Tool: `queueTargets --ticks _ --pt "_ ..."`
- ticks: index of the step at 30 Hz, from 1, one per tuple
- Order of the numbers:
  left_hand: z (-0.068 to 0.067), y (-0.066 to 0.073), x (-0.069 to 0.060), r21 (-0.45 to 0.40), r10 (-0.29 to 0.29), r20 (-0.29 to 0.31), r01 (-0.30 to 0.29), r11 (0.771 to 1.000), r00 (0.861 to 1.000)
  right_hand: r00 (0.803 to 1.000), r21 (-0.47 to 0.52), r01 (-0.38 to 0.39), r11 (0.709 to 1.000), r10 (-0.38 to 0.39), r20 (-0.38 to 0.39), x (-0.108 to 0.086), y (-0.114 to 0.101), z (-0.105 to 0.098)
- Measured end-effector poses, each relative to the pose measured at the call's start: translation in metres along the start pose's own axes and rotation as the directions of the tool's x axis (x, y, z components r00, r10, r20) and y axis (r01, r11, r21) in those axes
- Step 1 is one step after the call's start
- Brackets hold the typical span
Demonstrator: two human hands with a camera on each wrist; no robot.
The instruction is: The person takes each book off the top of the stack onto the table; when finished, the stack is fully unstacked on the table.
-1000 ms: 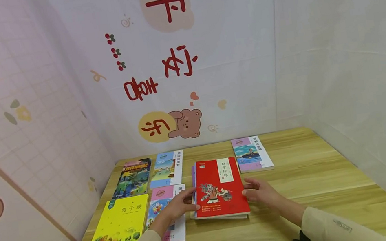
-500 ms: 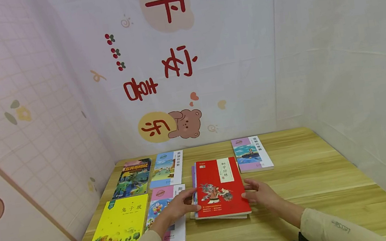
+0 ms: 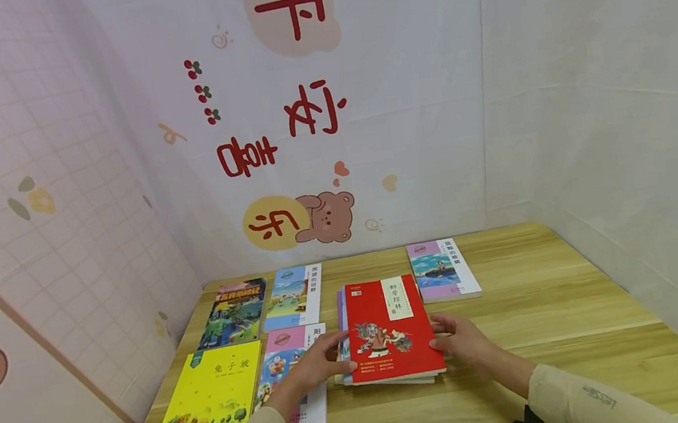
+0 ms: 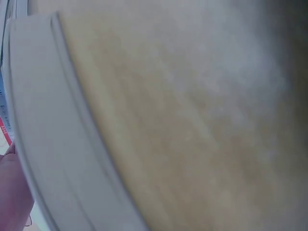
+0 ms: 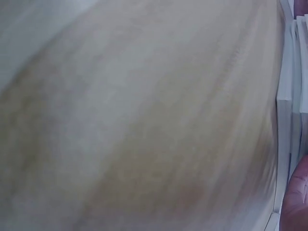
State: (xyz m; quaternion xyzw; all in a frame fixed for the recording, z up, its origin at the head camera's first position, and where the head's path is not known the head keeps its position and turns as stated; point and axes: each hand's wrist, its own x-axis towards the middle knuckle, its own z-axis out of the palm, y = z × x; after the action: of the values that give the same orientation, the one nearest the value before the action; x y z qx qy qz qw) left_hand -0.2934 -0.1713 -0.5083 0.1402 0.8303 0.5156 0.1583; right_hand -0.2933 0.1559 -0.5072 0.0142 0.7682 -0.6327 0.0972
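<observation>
Red book (image 3: 390, 327) topped an uneven stack (image 3: 420, 379) on the table (image 3: 558, 332); left hand (image 3: 317, 363) and right hand (image 3: 463, 340) touched its opposite sides, unclenched; the pile seemed gathered but not yet squared; yellow book (image 3: 203, 411) and four other books (image 3: 444, 272) lay off it.

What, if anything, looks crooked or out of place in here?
The pile looks uneven: lower books stick out at the left and near edges of the red 幼学琼林 book on top. Also, the red characters on the backdrop are turned sideways. Nothing looks spilled.
</observation>
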Motion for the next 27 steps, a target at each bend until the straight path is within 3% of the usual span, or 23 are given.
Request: queueTargets --ticks 8,17,27 --pt "-0.002 -0.001 0.000 -0.044 0.028 0.046 -0.026 0.999 0.999 0.999 0.015 -0.042 0.999 0.042 0.020 0.004 -0.006 -0.003" --pt "-0.001 0.000 0.002 -0.004 0.003 0.019 -0.002 1.000 1.000 0.996 0.126 -0.087 0.988 0.082 0.047 0.007 -0.013 -0.003" --pt "-0.001 0.000 0.001 -0.002 0.009 0.020 -0.009 1.000 1.000 0.982 0.170 -0.122 0.978 0.094 0.165 0.001 -0.015 -0.003"
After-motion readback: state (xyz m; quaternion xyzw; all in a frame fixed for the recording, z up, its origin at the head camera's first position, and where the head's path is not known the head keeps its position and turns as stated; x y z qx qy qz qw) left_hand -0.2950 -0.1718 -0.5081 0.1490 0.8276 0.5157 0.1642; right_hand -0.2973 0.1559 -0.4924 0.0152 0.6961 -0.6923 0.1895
